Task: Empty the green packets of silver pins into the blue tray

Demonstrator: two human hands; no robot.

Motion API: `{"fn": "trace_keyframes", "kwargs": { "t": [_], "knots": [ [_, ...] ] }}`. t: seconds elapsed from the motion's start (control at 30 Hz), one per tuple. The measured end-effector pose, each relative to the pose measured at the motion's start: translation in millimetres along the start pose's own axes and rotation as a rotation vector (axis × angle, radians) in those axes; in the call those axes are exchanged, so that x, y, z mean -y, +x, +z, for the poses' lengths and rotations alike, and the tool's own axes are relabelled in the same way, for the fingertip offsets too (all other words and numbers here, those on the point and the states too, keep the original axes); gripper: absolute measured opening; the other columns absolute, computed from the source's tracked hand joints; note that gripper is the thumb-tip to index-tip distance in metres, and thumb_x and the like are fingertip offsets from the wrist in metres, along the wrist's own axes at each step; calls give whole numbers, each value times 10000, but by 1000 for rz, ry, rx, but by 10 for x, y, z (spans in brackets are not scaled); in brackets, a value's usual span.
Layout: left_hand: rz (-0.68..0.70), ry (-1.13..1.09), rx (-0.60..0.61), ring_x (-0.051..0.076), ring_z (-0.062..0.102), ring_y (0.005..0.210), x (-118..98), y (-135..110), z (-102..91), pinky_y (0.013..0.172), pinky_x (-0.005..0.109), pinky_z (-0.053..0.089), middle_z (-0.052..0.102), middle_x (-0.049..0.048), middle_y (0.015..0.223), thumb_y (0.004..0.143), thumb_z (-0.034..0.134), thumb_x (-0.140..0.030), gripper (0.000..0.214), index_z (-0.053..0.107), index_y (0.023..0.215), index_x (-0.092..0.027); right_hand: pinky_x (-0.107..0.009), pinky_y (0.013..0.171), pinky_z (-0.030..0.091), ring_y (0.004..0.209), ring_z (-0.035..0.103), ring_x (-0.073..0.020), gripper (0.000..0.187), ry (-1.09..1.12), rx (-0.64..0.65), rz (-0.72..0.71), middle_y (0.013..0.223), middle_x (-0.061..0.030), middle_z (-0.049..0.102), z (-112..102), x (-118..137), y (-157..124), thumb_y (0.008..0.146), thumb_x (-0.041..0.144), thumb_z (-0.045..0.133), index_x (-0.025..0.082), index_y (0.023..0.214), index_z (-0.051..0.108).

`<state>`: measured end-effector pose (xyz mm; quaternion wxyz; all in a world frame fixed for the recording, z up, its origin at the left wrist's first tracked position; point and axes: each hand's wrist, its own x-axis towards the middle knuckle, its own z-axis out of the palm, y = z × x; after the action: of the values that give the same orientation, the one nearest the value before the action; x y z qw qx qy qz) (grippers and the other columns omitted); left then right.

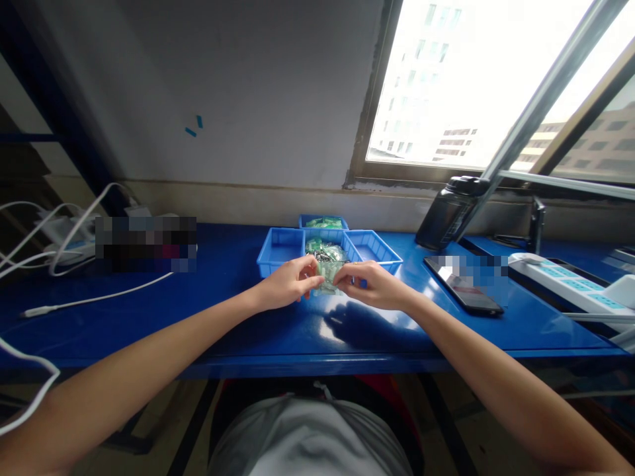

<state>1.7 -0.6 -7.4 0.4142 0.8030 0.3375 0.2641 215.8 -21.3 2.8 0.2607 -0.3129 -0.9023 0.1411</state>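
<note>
My left hand (pixel 290 283) and my right hand (pixel 370 284) meet over the blue table (pixel 248 330), both pinched on a small pale green part (pixel 328 274) held between them. Just behind the hands stand three joined blue trays: the left tray (pixel 278 253), the middle tray (pixel 342 239) heaped with small green and metal parts, and the right tray (pixel 373 248). A fourth blue tray (pixel 325 221) with green parts sits behind them by the wall.
A black phone (pixel 464 287) lies to the right, a dark bottle (pixel 449 211) behind it, and a white power strip (pixel 570 281) at far right. White cables (pixel 74 301) and chargers lie at the left. A window is at upper right.
</note>
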Motion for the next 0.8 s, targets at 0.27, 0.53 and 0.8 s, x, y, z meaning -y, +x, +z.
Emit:
{"fn": "trace_keyframes", "kwargs": {
  "t": [0.27,0.53,0.8],
  "knots": [
    [4,0,17,131,556,575,11,-1,0,443,208,434,537,-17,650,817,517,-413,241,455,812,-180,-173,541,390,559,514,-74,115,-29,-7,1,675,-10,622,17,-11,-8,803,157,532,142,848,637],
    [-1,-8,11,131,558,577,3,5,-9,441,206,435,546,-8,656,789,548,-444,286,491,815,-164,-189,540,388,558,512,-81,113,-5,-15,48,663,-2,609,17,-19,-6,812,187,522,156,886,601],
    [18,-43,-74,106,521,524,-5,16,-14,433,197,408,538,-18,634,784,569,-365,316,529,1006,-144,-204,504,403,568,515,-96,395,516,-38,382,641,52,546,7,-42,11,772,304,603,203,1077,373]
  ]
}}
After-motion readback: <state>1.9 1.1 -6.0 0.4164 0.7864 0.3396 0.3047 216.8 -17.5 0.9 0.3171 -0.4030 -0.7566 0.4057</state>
